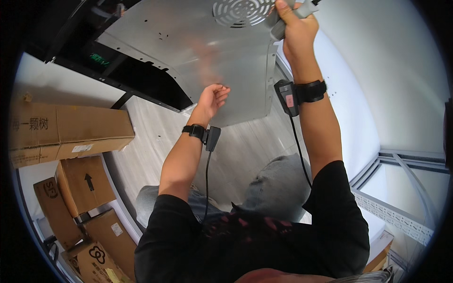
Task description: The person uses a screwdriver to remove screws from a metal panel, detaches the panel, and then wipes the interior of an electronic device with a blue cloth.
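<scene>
The person is working on a large grey sheet-metal appliance panel point(198, 56), which is tilted in front of them at the far side of the scene, with a round slotted vent grille point(240, 12) near its far edge. The right hand point(295, 28) is reaching up to the far right corner of the panel, its fingers wrapped tight around the grey handle of a power tool point(302, 9) pressed against the panel's edge beside the grille. The left hand point(214, 96) is hovering just in front of the panel's near face, fingers loosely curled and holding nothing; whether it is touching the metal cannot be told. Both wrists are carrying black strapped devices with cables. Brown cardboard boxes point(71, 129) are lying stacked at the left.

Judging by the pose, a fastener at the panel's far right corner is being driven or loosened. The next move probably calls for the left hand steadying the sheet while the tool is kept square to the edge.
</scene>
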Motion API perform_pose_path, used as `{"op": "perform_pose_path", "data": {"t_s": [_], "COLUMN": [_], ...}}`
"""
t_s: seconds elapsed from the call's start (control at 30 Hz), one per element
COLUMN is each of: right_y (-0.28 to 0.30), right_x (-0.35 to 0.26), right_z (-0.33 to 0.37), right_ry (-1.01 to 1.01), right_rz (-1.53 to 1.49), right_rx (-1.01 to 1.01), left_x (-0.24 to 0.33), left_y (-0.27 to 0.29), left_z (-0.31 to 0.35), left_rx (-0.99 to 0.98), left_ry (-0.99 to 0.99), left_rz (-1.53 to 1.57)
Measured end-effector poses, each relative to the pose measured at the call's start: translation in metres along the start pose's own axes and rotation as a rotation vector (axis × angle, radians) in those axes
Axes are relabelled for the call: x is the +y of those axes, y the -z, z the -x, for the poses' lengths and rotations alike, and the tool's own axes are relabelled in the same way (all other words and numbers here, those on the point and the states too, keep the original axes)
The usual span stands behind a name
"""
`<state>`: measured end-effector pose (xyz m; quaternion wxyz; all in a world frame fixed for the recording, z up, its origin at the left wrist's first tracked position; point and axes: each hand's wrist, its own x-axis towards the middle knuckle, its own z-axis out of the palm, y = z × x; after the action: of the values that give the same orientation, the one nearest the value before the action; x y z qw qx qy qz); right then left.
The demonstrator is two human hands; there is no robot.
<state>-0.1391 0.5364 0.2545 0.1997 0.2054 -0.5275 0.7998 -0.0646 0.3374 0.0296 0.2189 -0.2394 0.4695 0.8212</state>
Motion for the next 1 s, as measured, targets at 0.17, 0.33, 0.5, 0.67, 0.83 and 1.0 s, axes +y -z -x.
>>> {"op": "perform_pose_path", "data": {"t_s": [0.17, 0.33, 0.5, 0.67, 0.83, 1.0], "right_y": [0.031, 0.107, 0.160, 0.201, 0.214, 0.236], "right_x": [-0.027, -0.069, -0.081, -0.106, -0.120, -0.139], "right_z": [-0.016, -0.045, -0.073, -0.089, -0.101, -0.104], "right_ry": [0.041, 0.112, 0.157, 0.133, 0.170, 0.123], "right_rz": [0.129, 0.109, 0.131, 0.127, 0.066, 0.140], "right_rx": [0.223, 0.396, 0.581, 0.705, 0.881, 0.945], "left_x": [-0.004, -0.016, -0.034, -0.103, -0.153, -0.154], "left_y": [-0.039, -0.112, -0.106, -0.067, -0.060, -0.104], "left_z": [-0.014, -0.008, -0.033, -0.063, -0.086, -0.127], "left_rx": [-0.122, -0.145, -0.101, 0.041, 0.126, 0.215], "left_ry": [-0.048, -0.124, -0.163, 0.098, 0.194, -0.025], "left_rz": [-0.063, -0.165, -0.260, -0.158, 0.027, 0.228]}}
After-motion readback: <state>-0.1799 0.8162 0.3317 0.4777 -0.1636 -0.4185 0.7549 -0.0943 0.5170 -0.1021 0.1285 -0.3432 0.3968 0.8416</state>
